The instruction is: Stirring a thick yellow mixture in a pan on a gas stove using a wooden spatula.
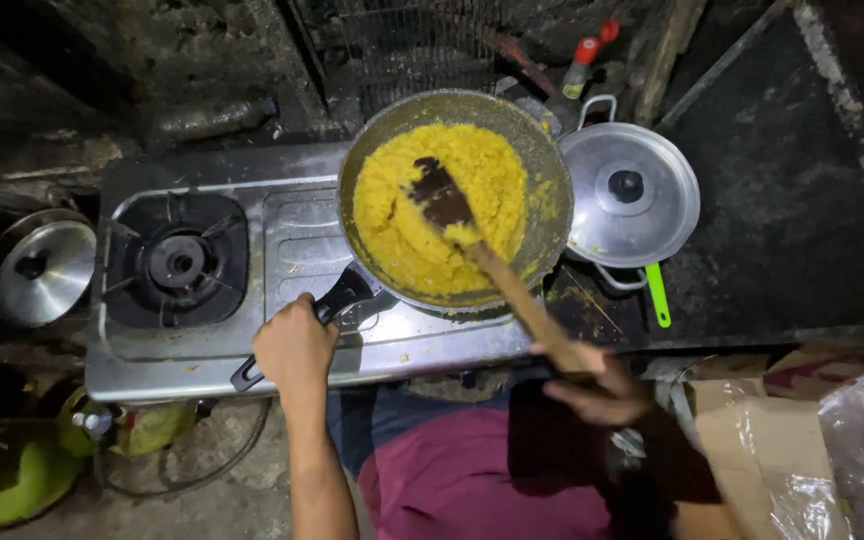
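Gripping nearest the body, the right hand [592,382] was closed around the end of a wooden spatula [497,270], whose long axis ran up and leftward from that grip into the yellow rice [422,250]. The left hand [295,345] was wrapped tight on the black pan handle [337,300]. Beyond both, the pan [550,215] sat on the right burner of the steel stove [297,235], nearer the right hand's reach.

Lidded pot [632,195], loose lid [44,270], green gas cylinder [12,480]
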